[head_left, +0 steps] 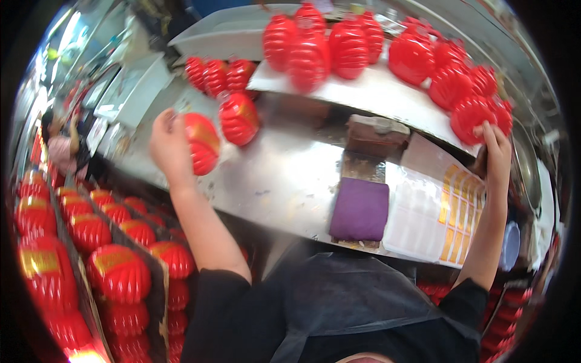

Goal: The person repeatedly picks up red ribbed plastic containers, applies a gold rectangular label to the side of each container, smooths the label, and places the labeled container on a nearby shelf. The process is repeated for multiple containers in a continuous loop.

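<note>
My left hand [169,145] is raised over the left of the metal table, its fingers closed at the top of a glossy red ribbed lantern [203,144] with a gold label. Just right of that, a second labelled red lantern [238,121] stands on the table. Far to the right, my right hand [495,142] pinches the top of an unlabelled-looking red lantern [471,120] at the white shelf's edge. Below the right forearm lies a sheet of gold stickers [457,212], part of its backing bare. Beside it sits a folded purple cloth [360,209].
Several red lanterns [308,57] crowd the white shelf [357,97] above the metal table [284,175]. A brown block [376,132] stands behind the cloth. Labelled lanterns fill divided rows [118,272] at lower left. A white bin [134,91] and another person [63,148] are at far left.
</note>
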`<state>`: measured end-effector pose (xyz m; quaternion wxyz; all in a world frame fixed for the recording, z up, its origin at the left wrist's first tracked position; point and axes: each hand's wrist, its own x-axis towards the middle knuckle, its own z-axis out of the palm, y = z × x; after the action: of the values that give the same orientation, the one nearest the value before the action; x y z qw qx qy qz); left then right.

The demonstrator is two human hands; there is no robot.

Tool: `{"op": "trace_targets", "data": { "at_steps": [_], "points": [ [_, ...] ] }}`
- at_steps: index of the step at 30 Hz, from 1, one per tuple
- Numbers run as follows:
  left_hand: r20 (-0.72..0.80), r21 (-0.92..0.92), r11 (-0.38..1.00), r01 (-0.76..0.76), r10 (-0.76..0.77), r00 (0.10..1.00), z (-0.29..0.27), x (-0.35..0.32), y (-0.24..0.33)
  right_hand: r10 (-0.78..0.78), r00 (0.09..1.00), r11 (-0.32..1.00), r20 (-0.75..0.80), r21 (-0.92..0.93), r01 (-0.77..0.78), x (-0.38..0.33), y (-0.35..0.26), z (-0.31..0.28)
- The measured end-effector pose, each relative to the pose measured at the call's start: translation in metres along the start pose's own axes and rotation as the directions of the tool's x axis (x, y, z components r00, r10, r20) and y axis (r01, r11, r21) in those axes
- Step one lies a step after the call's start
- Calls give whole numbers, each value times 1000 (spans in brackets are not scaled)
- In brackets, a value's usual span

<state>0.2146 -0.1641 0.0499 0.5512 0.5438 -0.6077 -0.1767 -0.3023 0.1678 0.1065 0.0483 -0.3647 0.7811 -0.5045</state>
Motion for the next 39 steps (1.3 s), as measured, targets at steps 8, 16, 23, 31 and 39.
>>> {"op": "trace_targets", "data": {
  "at_steps": [8,16,23,31,39],
  "points": [
    [113,-125,990,63,-49,992,49,85,-141,-522,826,509,-213,-855,101,89,-17,-14],
    [33,21,1000,14,-15,999,75,39,-81,125,987,266,99,-962,63,137,-46,-13],
    [37,-167,985,-40,47,998,76,-27,-10,115,980,754,163,-656,20,119,-5,-86],
    [172,-380,923,-60,135,976,81,-67,54,273,860,962,-431,118,-246,15,23,-263],
    [478,-432,886,169,65,876,105,-113,85,266,751,960,-604,98,-261,26,158,-340]
  ]
}}
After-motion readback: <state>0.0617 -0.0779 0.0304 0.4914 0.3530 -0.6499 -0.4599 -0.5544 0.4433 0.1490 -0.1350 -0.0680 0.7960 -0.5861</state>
